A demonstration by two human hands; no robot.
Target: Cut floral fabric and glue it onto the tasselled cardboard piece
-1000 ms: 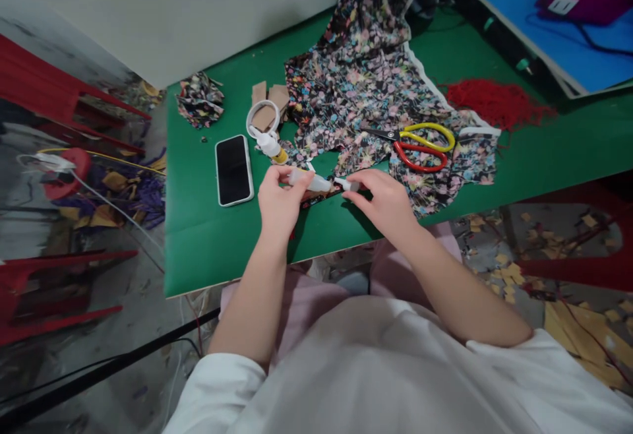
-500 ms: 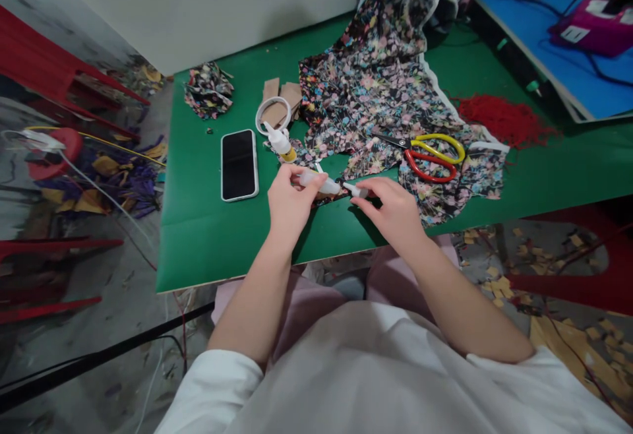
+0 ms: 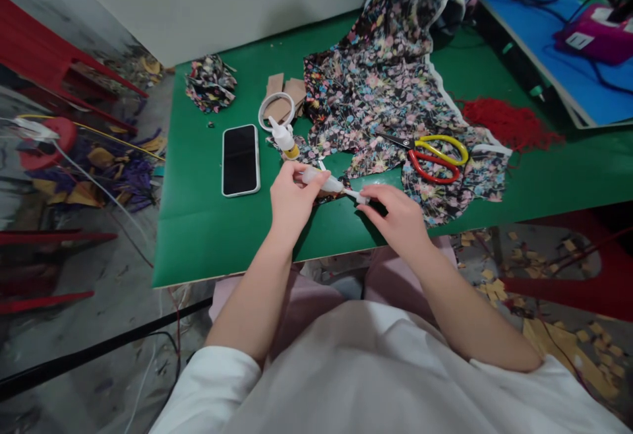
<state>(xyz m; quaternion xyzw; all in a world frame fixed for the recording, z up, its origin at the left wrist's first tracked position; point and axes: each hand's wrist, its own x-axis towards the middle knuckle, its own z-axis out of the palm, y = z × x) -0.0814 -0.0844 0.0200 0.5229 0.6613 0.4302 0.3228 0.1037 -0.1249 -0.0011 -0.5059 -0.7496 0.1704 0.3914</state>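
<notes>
My left hand is closed round a small clear glue bottle, held sideways over the green table. My right hand pinches the white cap at the bottle's nozzle. A small scrap of dark floral fabric lies under the bottle, partly hidden by my fingers. Both hands sit near the table's front edge.
A black phone lies left of my hands. Behind it stand a second glue bottle, a white ring and cardboard pieces. Floral cloth carries yellow and red scissors. Red thread lies at the right.
My hands and the glue bottle have kept almost the same pose; the right hand's pinch sits a little lower on the nozzle. The view has shifted slightly.
</notes>
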